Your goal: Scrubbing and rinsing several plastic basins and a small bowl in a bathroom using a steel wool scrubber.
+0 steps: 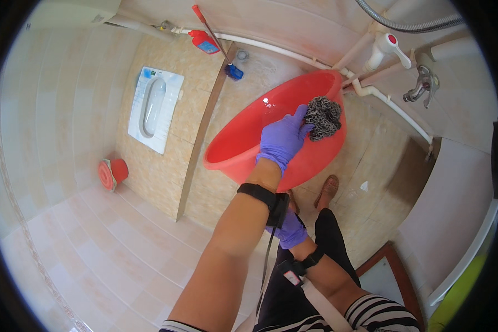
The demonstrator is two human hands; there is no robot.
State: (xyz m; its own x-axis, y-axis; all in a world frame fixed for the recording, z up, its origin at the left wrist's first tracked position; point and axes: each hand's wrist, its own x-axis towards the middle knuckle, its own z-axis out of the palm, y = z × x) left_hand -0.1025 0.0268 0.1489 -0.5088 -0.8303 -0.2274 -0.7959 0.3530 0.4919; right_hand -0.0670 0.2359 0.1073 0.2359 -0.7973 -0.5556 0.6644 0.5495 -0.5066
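A purple-gloved left hand, my left hand (282, 138), reaches across the large red plastic tub (243, 124). Its fingers are closed on the near side of a crumpled grey-black scrubber (323, 118), which looks like a ball of steel wool. The scrubber lies against the tub's outer side, close to its right end. The tub is tilted up on its side, its hollow turned toward the far left. Below my left wrist, my right hand (291, 229), also in a purple glove, is low by the tub's near side. My left wrist and its strapped device hide its fingers.
A squat toilet (155, 108) is set in the raised tiled step at left, with a small red bin (113, 173) near the wall. A blue-headed brush (233, 72) and red bottle (203, 42) stand at the back. Taps (423, 86) and white pipes line the right wall.
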